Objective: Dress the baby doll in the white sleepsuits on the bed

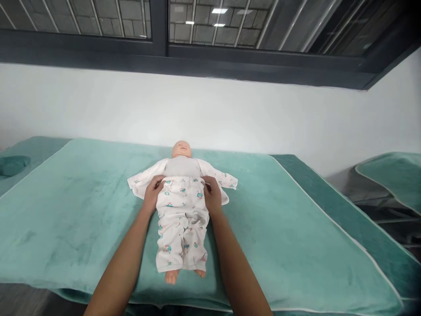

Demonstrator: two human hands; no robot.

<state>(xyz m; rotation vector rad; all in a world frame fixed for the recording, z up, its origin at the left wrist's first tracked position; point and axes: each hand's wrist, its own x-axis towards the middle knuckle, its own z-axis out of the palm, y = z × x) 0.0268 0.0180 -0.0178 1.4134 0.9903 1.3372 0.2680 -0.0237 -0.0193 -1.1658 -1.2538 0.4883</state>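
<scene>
A baby doll (181, 149) lies on its back, head toward the wall and feet toward me. It wears white printed pants (182, 206) pulled up to the belly, with its feet showing below the cuffs. A white printed jacket (225, 179) is spread open under it, around a plain white top (181, 167). My left hand (154, 189) grips the waistband of the pants at one side, fingers curled at the edge. On the opposite side my right hand (212, 191) pinches the same waistband.
A light green plush cover (92, 202) with pale piping spreads over the table, darker green along its right side (322, 197). Behind stands a white wall (210, 114) below a dark window frame (197, 61). Another green-covered surface (394, 175) is at the far right.
</scene>
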